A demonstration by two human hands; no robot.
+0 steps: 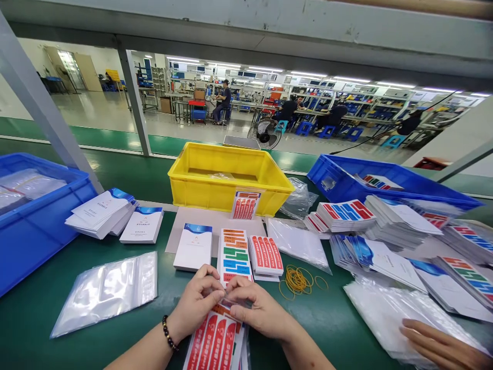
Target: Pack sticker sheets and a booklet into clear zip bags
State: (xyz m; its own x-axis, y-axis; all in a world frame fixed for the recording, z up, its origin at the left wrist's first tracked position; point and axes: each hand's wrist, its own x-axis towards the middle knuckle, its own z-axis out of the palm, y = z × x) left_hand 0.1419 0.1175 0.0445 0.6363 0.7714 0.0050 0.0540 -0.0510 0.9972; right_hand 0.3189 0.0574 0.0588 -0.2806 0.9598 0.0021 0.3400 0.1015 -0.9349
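Observation:
My left hand and my right hand meet at the near edge of the green table. Both pinch the top edge of a clear bag of red label sheets that lies flat in front of me. Just beyond my fingers sit a stack of multicoloured label sheets, a stack of red label sheets and a white booklet. A heap of yellow rubber bands lies right of my right hand.
A yellow bin stands at the middle back, blue bins at the left and right. Empty clear bags lie left. Booklet and label stacks crowd the right. Another person's hand rests at the lower right.

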